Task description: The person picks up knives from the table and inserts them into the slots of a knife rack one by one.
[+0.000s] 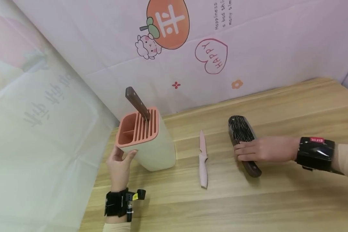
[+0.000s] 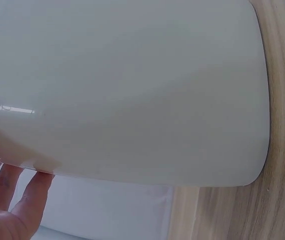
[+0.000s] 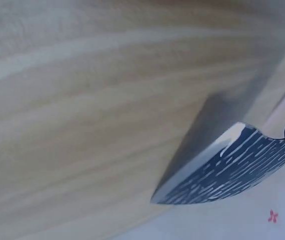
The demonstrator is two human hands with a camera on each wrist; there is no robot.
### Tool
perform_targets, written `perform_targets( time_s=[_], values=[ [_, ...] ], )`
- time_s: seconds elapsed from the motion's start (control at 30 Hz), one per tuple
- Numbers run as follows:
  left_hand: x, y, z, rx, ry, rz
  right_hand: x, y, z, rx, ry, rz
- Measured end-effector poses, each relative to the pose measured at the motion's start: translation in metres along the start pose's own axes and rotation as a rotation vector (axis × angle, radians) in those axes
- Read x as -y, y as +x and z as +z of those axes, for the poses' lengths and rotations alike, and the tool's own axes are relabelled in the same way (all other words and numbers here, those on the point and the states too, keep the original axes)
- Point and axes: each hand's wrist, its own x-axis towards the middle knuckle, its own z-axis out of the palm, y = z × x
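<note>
My left hand (image 1: 119, 166) grips the near left corner of a white knife block (image 1: 158, 154) just below its orange slotted top, thumb on the front and fingers round the side. In the left wrist view the fingers (image 2: 35, 197) lie along the block's smooth wall. One knife with a brown riveted handle (image 1: 137, 103) stands tilted in a slot. My right hand (image 1: 256, 149) holds a cleaver by its dark brown handle, the end poking out below the fingers. Its broad black blade with pale streaks (image 3: 222, 172) points away from me, close over the table in the right wrist view.
A small pink knife (image 1: 203, 164) lies on the wooden table (image 1: 177, 206) between the block and the cleaver, tip away from me. Behind the table hangs a printed pale cloth (image 1: 110, 42), and another pale sheet (image 1: 46, 154) borders the left side.
</note>
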Motion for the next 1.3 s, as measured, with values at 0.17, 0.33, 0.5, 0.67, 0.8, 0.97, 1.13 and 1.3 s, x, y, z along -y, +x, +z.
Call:
perform_targets(
  time_s=[0.17,0.33,0.5,0.67,0.8,0.97,1.13,1.3],
  values=[
    [0.0,-0.001,-0.001,0.011,0.01,0.015,-0.004,0.0,-0.011,-0.041,0.02,0.066],
    [0.0,-0.001,-0.002,0.019,0.019,0.015,-0.015,0.008,-0.025,-0.152,0.036,0.14],
    [-0.002,0.0,-0.006,0.019,0.051,0.007,-0.035,0.027,-0.041,-0.4,0.099,0.232],
    [-0.005,0.003,-0.006,0.025,0.05,0.007,-0.054,0.054,-0.067,-0.623,0.166,0.411],
    [-0.011,0.004,-0.003,0.038,0.022,-0.007,-0.063,0.083,-0.091,-0.761,0.266,0.644],
    [-0.022,0.004,0.001,0.05,0.016,0.009,-0.074,0.116,-0.112,-0.952,0.456,0.766],
    [-0.014,0.009,0.003,0.039,-0.006,0.007,-0.089,0.142,-0.128,-1.167,0.698,0.743],
    [0.001,0.013,0.004,0.032,-0.012,-0.005,-0.097,0.159,-0.135,-1.287,0.924,0.793]
  ],
)
